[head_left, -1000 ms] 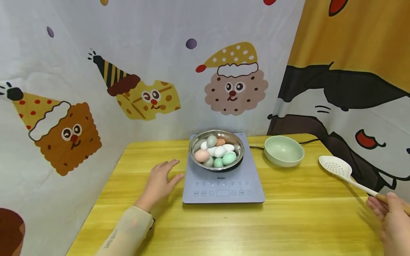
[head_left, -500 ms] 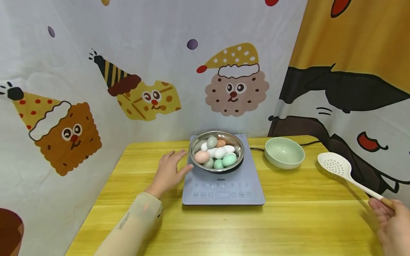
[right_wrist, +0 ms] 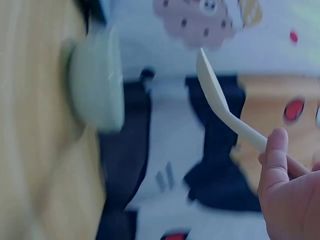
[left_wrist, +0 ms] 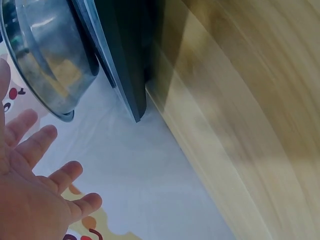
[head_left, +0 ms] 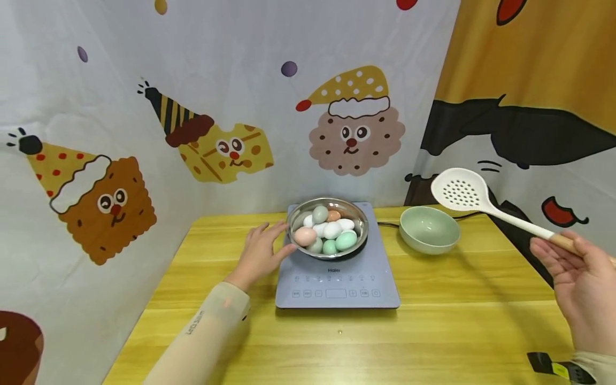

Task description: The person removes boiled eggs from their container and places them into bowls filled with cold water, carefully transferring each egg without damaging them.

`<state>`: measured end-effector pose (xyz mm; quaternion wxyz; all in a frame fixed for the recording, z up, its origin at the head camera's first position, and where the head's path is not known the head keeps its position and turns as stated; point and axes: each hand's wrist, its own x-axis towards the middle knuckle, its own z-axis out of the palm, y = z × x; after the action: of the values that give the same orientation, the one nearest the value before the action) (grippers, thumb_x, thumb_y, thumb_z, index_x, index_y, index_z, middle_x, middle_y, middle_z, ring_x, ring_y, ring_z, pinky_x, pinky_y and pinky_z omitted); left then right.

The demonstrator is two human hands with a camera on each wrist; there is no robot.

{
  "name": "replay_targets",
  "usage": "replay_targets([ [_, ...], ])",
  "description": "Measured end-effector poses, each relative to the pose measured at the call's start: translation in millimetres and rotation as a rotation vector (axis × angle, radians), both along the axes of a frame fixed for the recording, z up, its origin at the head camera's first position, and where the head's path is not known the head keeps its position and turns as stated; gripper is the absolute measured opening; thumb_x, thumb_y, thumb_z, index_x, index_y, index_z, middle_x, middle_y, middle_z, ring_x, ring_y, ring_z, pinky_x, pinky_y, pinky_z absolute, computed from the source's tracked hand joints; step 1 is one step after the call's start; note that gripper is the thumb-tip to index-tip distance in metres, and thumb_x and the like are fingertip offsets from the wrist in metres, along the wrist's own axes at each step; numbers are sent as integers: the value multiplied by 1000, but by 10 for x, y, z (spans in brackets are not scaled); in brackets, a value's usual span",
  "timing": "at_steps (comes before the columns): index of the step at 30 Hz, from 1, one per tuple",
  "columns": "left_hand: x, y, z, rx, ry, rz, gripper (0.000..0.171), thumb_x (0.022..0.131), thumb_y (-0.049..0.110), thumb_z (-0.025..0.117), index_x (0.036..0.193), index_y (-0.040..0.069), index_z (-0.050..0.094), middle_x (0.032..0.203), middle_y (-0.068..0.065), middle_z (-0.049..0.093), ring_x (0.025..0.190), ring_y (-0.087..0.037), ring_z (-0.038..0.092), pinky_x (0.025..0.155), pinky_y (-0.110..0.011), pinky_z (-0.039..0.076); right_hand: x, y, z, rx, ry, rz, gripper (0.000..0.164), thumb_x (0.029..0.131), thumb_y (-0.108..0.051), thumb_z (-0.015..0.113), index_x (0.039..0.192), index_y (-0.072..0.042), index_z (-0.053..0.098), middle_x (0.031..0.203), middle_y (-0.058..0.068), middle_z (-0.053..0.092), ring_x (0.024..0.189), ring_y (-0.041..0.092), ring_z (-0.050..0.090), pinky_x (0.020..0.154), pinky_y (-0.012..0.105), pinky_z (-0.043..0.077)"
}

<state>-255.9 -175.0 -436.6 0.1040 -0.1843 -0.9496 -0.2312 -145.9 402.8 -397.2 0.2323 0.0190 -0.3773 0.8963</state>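
One skimmer right of pan, R hand gripping handle, prob. for reach; L hand, fingers spread, by pan's left rim (contact unclear), maybe to steady it; eggs in pan.

White backdrop cloth, printed cheese wedge, pink cookie print, wood-grain table, black cord

The skimmer is coloured white, its handle tan; the metal bowl is toned silver. The eggs are tinted white, peach, brown and green; the surface is streaked yellow.
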Motion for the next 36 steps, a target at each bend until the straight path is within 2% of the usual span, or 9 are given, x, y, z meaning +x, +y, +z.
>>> replay_targets([
  [4, -27, 37, -8, -6, -34, 5, 67, 102, 53, 69, 157, 18, 55, 168, -5, 50, 157, -51, 36, 130, -72, 20, -121, -345, 296, 108, -78, 12, 23, 109, -14, 62, 126, -1, 69, 105, 14, 83, 93, 25, 84, 78, 34, 67],
  [7, -39, 59, -18, -9, -47, 8, 68, 101, 54, 69, 157, 17, 55, 168, -4, 49, 158, -50, 35, 131, -73, 19, -197, -589, 405, 202, -56, 56, 26, 107, -14, 65, 128, 3, 70, 108, 15, 83, 95, 26, 83, 79, 35, 67],
  [9, -47, 70, -23, -10, -46, 7, 68, 101, 54, 70, 156, 17, 55, 168, -4, 49, 158, -49, 35, 130, -74, 18, -245, -720, 439, 252, -13, 110, 27, 109, -11, 62, 129, 5, 69, 110, 17, 83, 96, 27, 83, 81, 37, 67],
  [14, -68, 84, -30, -26, -46, 10, 68, 100, 55, 70, 155, 17, 57, 168, -3, 49, 158, -49, 34, 129, -77, 15, -332, -962, 470, 341, 10, 206, 29, 110, -11, 60, 133, 4, 68, 115, 16, 82, 98, 26, 83, 83, 37, 66],
  [20, -77, 102, -27, -54, -55, 29, 68, 99, 58, 70, 152, 18, 60, 168, -2, 49, 160, -47, 34, 129, -78, 10, -400, -1194, 461, 478, -52, 237, 29, 109, -17, 63, 132, -1, 70, 115, 11, 81, 97, 22, 83, 86, 34, 66],
  [24, -76, 111, -26, -67, -60, 42, 69, 99, 61, 69, 153, 19, 60, 168, -1, 49, 160, -47, 33, 129, -78, 6, -427, -1322, 458, 583, -103, 224, 33, 108, -23, 65, 134, -4, 70, 115, 8, 81, 96, 19, 83, 89, 30, 65],
  [28, -74, 119, -22, -75, -59, 55, 70, 99, 62, 69, 153, 20, 59, 168, 1, 49, 160, -47, 33, 130, -78, 4, -460, -1429, 469, 672, -138, 202, 41, 107, -27, 68, 138, -1, 68, 113, 4, 82, 95, 17, 83, 88, 28, 65],
  [36, -75, 137, 3, -80, -41, 70, 70, 97, 62, 72, 151, 20, 60, 166, 1, 52, 159, -48, 36, 128, -80, 5, -516, -1559, 477, 821, -136, 179, 46, 107, -31, 67, 140, 2, 66, 107, 1, 85, 94, 14, 83, 91, 22, 63],
])
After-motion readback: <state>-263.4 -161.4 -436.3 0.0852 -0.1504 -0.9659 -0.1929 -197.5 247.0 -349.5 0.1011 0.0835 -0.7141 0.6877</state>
